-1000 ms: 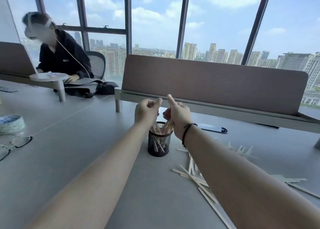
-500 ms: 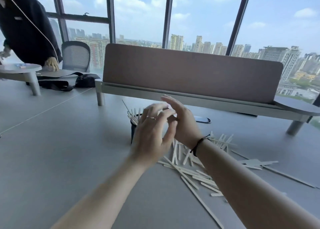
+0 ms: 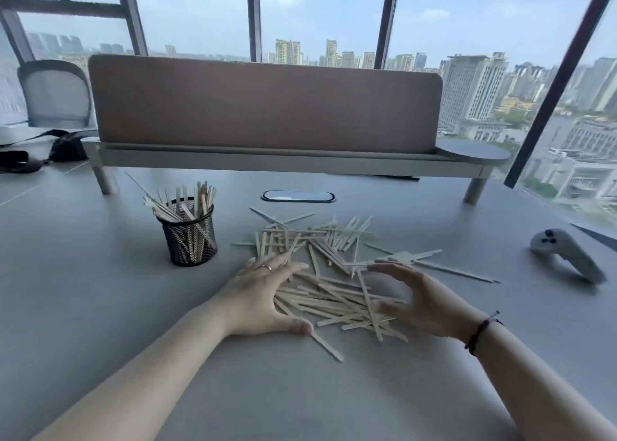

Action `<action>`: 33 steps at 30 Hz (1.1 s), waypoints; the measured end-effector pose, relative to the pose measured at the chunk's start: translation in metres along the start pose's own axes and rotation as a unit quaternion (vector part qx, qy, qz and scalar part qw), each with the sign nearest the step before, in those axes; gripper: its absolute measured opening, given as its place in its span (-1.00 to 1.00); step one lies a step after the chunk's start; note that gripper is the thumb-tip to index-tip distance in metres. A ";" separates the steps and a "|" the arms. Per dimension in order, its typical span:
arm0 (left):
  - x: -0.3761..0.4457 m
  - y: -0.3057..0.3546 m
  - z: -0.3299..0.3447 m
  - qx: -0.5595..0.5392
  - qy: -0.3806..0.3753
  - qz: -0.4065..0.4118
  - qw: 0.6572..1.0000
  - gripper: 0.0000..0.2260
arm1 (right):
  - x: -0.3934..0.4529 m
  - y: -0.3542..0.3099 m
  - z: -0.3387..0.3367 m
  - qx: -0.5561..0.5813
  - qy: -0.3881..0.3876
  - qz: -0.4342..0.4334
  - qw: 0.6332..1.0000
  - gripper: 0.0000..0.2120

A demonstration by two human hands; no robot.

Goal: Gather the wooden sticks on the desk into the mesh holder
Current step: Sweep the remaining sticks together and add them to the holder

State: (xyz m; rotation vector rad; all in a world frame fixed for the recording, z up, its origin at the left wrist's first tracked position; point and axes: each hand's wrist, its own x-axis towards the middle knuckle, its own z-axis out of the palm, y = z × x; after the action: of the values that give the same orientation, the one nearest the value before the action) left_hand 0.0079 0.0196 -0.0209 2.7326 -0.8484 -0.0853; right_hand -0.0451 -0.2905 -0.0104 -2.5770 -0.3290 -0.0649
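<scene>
**Both hands open at the sides of the stick pile**

A loose pile of flat wooden sticks (image 3: 329, 275) lies scattered on the grey desk (image 3: 100, 307), spreading from the middle of the view out toward the right. The left hand (image 3: 263, 295) rests on the pile's left edge, palm down, fingers spread and lying on the sticks, with the thumb on the desk at the near side; a ring shows on one finger. The right hand (image 3: 420, 298) stands on edge at the pile's right side, palm turned toward the sticks, fingers extended and apart; a dark cord bracelet (image 3: 480, 332) circles its wrist. Neither hand is closed around any stick.

The black mesh holder (image 3: 188, 235) stands upright on the desk, just left of the pile and beyond the left hand, apart from both. It already carries a bunch of sticks that lean out above its rim.

Further right on the desk lies a grey handheld controller (image 3: 564, 253). A padded divider panel (image 3: 263, 106) on a raised shelf crosses the far side.
</scene>
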 end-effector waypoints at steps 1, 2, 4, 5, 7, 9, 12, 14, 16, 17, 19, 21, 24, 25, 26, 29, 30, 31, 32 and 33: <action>0.003 0.006 0.002 -0.007 0.008 -0.011 1.000 -0.08 | -0.003 0.002 0.000 -0.005 -0.016 -0.018 1.000 -0.30; 0.005 0.012 0.003 -0.012 0.020 -0.021 0.999 -0.12 | -0.004 0.002 0.002 -0.019 -0.030 -0.028 0.999 -0.26; 0.011 0.024 0.007 -0.011 0.057 -0.038 0.998 -0.23 | -0.005 0.000 0.006 -0.067 -0.051 -0.036 0.996 -0.17; 0.013 0.028 0.009 -0.004 0.080 -0.041 0.996 -0.27 | -0.004 -0.002 0.009 -0.089 -0.053 -0.035 0.994 -0.10; 0.018 0.032 0.013 0.006 0.120 -0.033 0.992 -0.33 | -0.003 -0.009 0.014 -0.105 -0.042 -0.023 0.993 -0.03; 0.022 0.032 0.019 0.003 0.135 -0.029 0.990 -0.34 | 0.000 -0.016 0.018 -0.094 -0.019 -0.023 0.995 -0.12; 0.024 0.026 0.024 -0.016 0.140 -0.025 0.990 -0.31 | 0.006 -0.015 0.022 -0.053 0.011 -0.024 0.998 -0.27; 0.023 0.023 0.025 -0.023 0.135 -0.018 0.990 -0.28 | 0.009 -0.012 0.023 -0.024 0.018 -0.012 0.999 -0.32; 0.023 0.023 0.023 -0.024 0.122 -0.007 0.992 -0.25 | 0.012 -0.011 0.023 -0.011 0.021 -0.007 1.000 -0.35; 0.022 0.022 0.023 -0.026 0.118 -0.004 0.993 -0.23 | 0.014 -0.011 0.024 -0.006 0.023 -0.011 1.000 -0.36; 0.024 0.022 0.021 -0.035 0.125 -0.002 0.992 -0.22 | 0.018 -0.015 0.024 -0.008 0.028 -0.026 0.999 -0.36; 0.025 0.022 0.022 -0.050 0.152 -0.004 0.987 -0.31 | 0.024 -0.020 0.028 -0.040 0.041 -0.064 0.996 -0.37; 0.027 0.019 0.023 -0.051 0.177 -0.012 0.983 -0.29 | 0.033 -0.030 0.034 -0.097 0.048 -0.119 0.987 -0.38; 0.027 0.017 0.024 -0.048 0.178 -0.020 0.983 -0.24 | 0.036 -0.030 0.037 -0.104 0.047 -0.130 0.985 -0.39; 0.028 0.016 0.025 -0.043 0.181 -0.029 0.982 -0.20 | 0.038 -0.030 0.039 -0.104 0.047 -0.136 0.984 -0.41; 0.027 0.013 0.024 -0.019 0.211 -0.031 0.977 -0.17 | 0.039 -0.023 0.036 -0.066 0.057 -0.119 0.989 -0.47; 0.027 0.013 0.024 -0.013 0.215 -0.022 0.976 -0.17 | 0.039 -0.018 0.033 -0.052 0.075 -0.105 0.990 -0.49; 0.026 0.012 0.023 -0.009 0.208 -0.013 0.978 -0.18 | 0.039 -0.012 0.027 -0.047 0.108 -0.087 0.989 -0.52; 0.026 0.013 0.022 -0.006 0.191 -0.007 0.981 -0.21 | 0.039 -0.004 0.021 -0.055 0.149 -0.060 0.986 -0.54; 0.026 0.014 0.021 -0.005 0.168 -0.003 0.986 -0.24 | 0.041 0.008 0.015 -0.073 0.187 -0.019 0.980 -0.53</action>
State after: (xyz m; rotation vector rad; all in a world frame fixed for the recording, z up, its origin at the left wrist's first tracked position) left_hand 0.0185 -0.0110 -0.0360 2.6327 -0.7375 0.3601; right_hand -0.0032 -0.2805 -0.0229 -2.6294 -0.2376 -0.5988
